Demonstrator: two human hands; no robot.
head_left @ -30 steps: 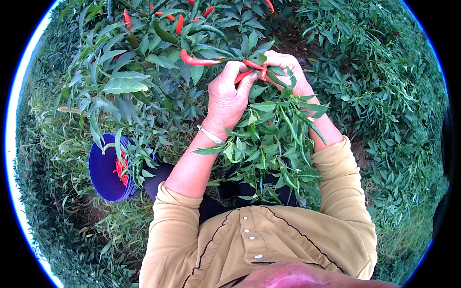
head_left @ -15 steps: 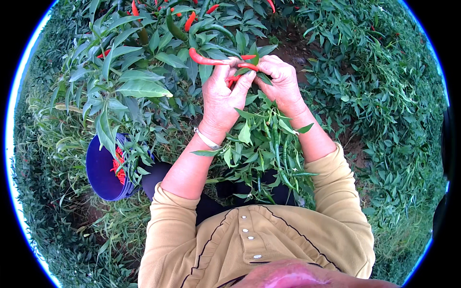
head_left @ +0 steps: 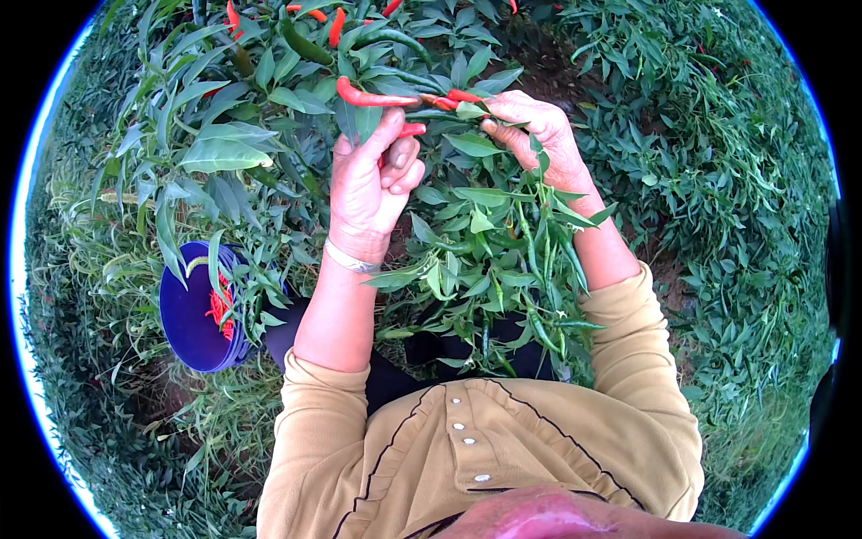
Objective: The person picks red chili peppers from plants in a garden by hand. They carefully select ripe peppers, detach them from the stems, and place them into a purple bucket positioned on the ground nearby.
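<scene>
My left hand (head_left: 373, 184) is closed around picked red chili peppers, one tip (head_left: 411, 130) sticking out past the fingers. Just above its thumb lies a long curved red chili pepper (head_left: 373, 93); I cannot tell whether the thumb touches it. My right hand (head_left: 543, 139) pinches a leafy sprig of the chili plant, thumb and forefinger closed beside a red chili pepper (head_left: 462, 96). Part of that grip is hidden by leaves. Between my forearms, a leafy branch with several green chili peppers (head_left: 528, 238) hangs in front of my body.
To my left stands a blue bucket (head_left: 190, 314) tilted toward view, with red chili peppers (head_left: 218, 307) inside. Red and dark green chili peppers (head_left: 303, 43) hang on the plant ahead. Dense chili plants (head_left: 709, 207) grow on the right, with grass (head_left: 99, 242) at the left.
My hands have moved apart: the left has drawn back to the left and its fingers have curled in, while the right has shifted slightly right. The branches have moved slightly.
</scene>
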